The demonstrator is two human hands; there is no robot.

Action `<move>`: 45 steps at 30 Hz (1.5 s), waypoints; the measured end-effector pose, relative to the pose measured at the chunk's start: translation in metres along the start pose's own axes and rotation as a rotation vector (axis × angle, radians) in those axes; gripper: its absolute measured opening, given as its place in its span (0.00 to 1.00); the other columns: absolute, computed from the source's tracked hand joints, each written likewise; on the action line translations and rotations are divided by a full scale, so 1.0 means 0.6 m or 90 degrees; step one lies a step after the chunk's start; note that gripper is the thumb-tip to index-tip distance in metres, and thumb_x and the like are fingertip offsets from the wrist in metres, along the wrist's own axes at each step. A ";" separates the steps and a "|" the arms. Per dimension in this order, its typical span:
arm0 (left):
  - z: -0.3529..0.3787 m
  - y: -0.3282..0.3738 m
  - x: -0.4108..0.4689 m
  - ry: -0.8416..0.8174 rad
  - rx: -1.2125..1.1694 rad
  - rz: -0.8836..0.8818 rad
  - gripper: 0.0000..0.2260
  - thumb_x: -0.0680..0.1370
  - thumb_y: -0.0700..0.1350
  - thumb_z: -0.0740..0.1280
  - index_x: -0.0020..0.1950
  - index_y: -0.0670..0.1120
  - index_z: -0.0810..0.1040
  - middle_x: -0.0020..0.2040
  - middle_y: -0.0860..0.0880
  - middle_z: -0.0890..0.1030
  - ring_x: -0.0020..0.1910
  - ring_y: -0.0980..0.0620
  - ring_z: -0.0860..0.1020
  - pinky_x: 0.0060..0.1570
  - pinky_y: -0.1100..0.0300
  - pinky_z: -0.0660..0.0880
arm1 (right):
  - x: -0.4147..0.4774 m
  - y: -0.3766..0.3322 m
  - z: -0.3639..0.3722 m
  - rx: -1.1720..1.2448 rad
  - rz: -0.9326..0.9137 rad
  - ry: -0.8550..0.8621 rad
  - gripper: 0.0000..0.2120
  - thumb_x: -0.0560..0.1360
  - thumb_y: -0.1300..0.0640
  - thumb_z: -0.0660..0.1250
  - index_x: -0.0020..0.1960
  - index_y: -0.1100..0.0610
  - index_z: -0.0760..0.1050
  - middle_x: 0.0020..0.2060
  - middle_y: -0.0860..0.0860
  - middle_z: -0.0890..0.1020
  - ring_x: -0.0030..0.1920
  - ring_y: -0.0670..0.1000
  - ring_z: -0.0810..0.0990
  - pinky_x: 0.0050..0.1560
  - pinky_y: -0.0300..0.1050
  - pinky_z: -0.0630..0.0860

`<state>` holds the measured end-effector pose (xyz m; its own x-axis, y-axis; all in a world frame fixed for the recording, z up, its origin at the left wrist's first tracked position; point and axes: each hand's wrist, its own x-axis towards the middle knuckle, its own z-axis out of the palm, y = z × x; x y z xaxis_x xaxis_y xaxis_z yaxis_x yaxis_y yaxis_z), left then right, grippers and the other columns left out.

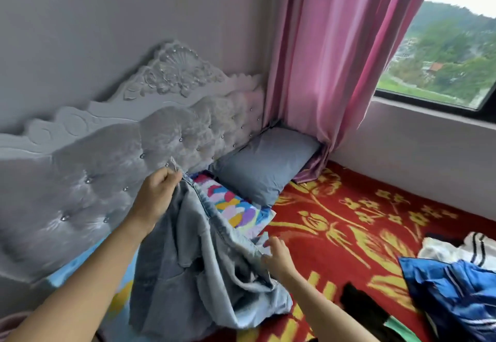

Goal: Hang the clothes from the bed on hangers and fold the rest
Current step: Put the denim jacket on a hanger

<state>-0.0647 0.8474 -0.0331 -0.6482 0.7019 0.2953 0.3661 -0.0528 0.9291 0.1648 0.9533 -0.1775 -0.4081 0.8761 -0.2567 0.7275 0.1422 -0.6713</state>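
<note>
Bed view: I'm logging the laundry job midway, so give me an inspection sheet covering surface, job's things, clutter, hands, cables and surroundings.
Surface: bed cover, red with yellow flowers.
Job's things: denim garment held up over the bed; blue garment, white striped garment and black garment lie unfolded at the right; no hanger seen.
Clutter: grey pillow and multicoloured cloth by the headboard.
Hands: left hand pinches the denim garment's top edge; right hand grips its lower edge.
Cables: nothing seen.
Surroundings: pink curtain, window.
</note>
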 end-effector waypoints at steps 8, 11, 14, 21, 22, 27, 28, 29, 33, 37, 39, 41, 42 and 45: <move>-0.067 0.027 -0.005 0.033 -0.139 -0.038 0.14 0.79 0.39 0.62 0.32 0.46 0.68 0.30 0.47 0.67 0.32 0.53 0.64 0.34 0.58 0.62 | 0.009 -0.024 0.113 -0.109 -0.137 0.056 0.30 0.74 0.59 0.59 0.74 0.50 0.56 0.64 0.51 0.69 0.63 0.54 0.69 0.57 0.45 0.68; -0.095 0.040 0.002 0.123 -0.199 -0.066 0.14 0.78 0.38 0.61 0.32 0.47 0.68 0.24 0.54 0.71 0.27 0.58 0.68 0.31 0.63 0.66 | 0.023 -0.034 0.096 -0.096 -0.138 -0.022 0.12 0.74 0.59 0.60 0.56 0.49 0.71 0.46 0.49 0.78 0.51 0.51 0.75 0.48 0.45 0.68; -0.119 0.047 0.010 0.195 -0.246 -0.092 0.11 0.77 0.39 0.62 0.34 0.46 0.71 0.23 0.56 0.74 0.26 0.59 0.72 0.29 0.65 0.69 | 0.031 -0.034 0.063 0.037 -0.078 -0.006 0.12 0.74 0.62 0.62 0.32 0.55 0.67 0.27 0.48 0.73 0.35 0.49 0.70 0.33 0.42 0.66; -0.152 0.038 0.011 0.223 -0.245 -0.106 0.09 0.75 0.41 0.64 0.35 0.46 0.74 0.28 0.51 0.78 0.31 0.54 0.76 0.33 0.60 0.70 | 0.063 -0.033 -0.160 0.237 -0.033 -0.062 0.08 0.74 0.59 0.69 0.40 0.63 0.75 0.33 0.55 0.74 0.32 0.49 0.70 0.33 0.42 0.67; -0.151 0.037 0.012 0.216 -0.247 -0.106 0.09 0.75 0.41 0.64 0.35 0.46 0.74 0.30 0.49 0.77 0.35 0.51 0.75 0.36 0.58 0.69 | 0.067 -0.045 -0.208 0.209 -0.050 -0.048 0.09 0.73 0.58 0.70 0.40 0.64 0.76 0.33 0.55 0.75 0.33 0.50 0.71 0.35 0.43 0.68; -0.119 0.039 0.024 0.204 -0.242 -0.114 0.09 0.76 0.41 0.64 0.35 0.46 0.75 0.29 0.50 0.78 0.35 0.51 0.73 0.38 0.56 0.69 | 0.043 -0.123 -0.405 -0.105 -0.145 -0.006 0.13 0.73 0.46 0.69 0.44 0.57 0.79 0.41 0.51 0.80 0.41 0.45 0.75 0.43 0.38 0.73; -0.110 0.038 0.026 0.201 -0.235 -0.112 0.09 0.76 0.41 0.64 0.36 0.46 0.75 0.31 0.49 0.78 0.35 0.51 0.73 0.40 0.55 0.70 | 0.028 -0.131 -0.421 -0.182 -0.152 -0.019 0.18 0.74 0.43 0.66 0.47 0.58 0.79 0.44 0.52 0.80 0.43 0.46 0.75 0.47 0.40 0.73; -0.103 0.034 0.027 0.202 -0.231 -0.112 0.09 0.77 0.41 0.64 0.36 0.46 0.75 0.32 0.48 0.78 0.34 0.52 0.74 0.41 0.55 0.70 | 0.013 -0.136 -0.426 -0.274 -0.161 -0.044 0.22 0.75 0.40 0.62 0.51 0.60 0.78 0.48 0.53 0.81 0.45 0.47 0.75 0.50 0.42 0.72; -0.084 0.024 0.043 0.215 -0.217 -0.109 0.10 0.77 0.40 0.65 0.35 0.47 0.74 0.22 0.58 0.76 0.32 0.54 0.71 0.35 0.60 0.68 | -0.049 -0.087 -0.390 -0.467 -0.171 -0.193 0.32 0.75 0.41 0.65 0.74 0.49 0.59 0.63 0.50 0.74 0.58 0.48 0.73 0.52 0.36 0.67; -0.063 0.024 0.049 0.208 -0.201 -0.116 0.10 0.77 0.41 0.65 0.35 0.47 0.73 0.20 0.60 0.74 0.30 0.56 0.72 0.32 0.63 0.70 | -0.072 -0.026 -0.358 -0.575 -0.172 -0.236 0.32 0.70 0.50 0.69 0.70 0.42 0.61 0.53 0.52 0.80 0.49 0.52 0.78 0.43 0.42 0.70; -0.045 0.023 0.044 0.188 -0.208 -0.127 0.10 0.76 0.41 0.65 0.35 0.46 0.74 0.21 0.58 0.75 0.30 0.54 0.72 0.31 0.63 0.70 | -0.060 -0.009 -0.369 -0.617 -0.159 -0.198 0.20 0.71 0.57 0.64 0.63 0.52 0.71 0.52 0.55 0.81 0.46 0.50 0.75 0.41 0.41 0.67; -0.031 0.024 0.036 0.178 -0.219 -0.122 0.09 0.76 0.40 0.65 0.35 0.45 0.74 0.23 0.55 0.76 0.28 0.55 0.73 0.28 0.65 0.70 | -0.040 0.009 -0.383 -0.628 -0.123 -0.177 0.12 0.72 0.61 0.61 0.55 0.59 0.75 0.52 0.57 0.80 0.44 0.49 0.73 0.41 0.40 0.65; -0.024 0.024 0.031 0.167 -0.211 -0.107 0.10 0.76 0.40 0.65 0.35 0.45 0.73 0.25 0.51 0.76 0.29 0.55 0.73 0.29 0.64 0.70 | -0.030 0.019 -0.391 -0.627 -0.112 -0.160 0.12 0.72 0.61 0.60 0.54 0.60 0.75 0.52 0.57 0.81 0.45 0.49 0.74 0.42 0.42 0.65; -0.007 0.035 0.013 0.128 -0.152 -0.045 0.09 0.77 0.41 0.65 0.37 0.43 0.71 0.32 0.46 0.68 0.32 0.53 0.65 0.31 0.58 0.62 | -0.002 0.047 -0.414 -0.587 -0.142 -0.010 0.19 0.72 0.63 0.61 0.63 0.57 0.71 0.57 0.57 0.77 0.55 0.54 0.75 0.51 0.46 0.70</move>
<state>-0.0648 0.8487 -0.0103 -0.7946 0.5561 0.2437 0.1638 -0.1903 0.9680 0.3231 1.0706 -0.0233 -0.5925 0.7798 -0.2021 0.7784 0.6188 0.1058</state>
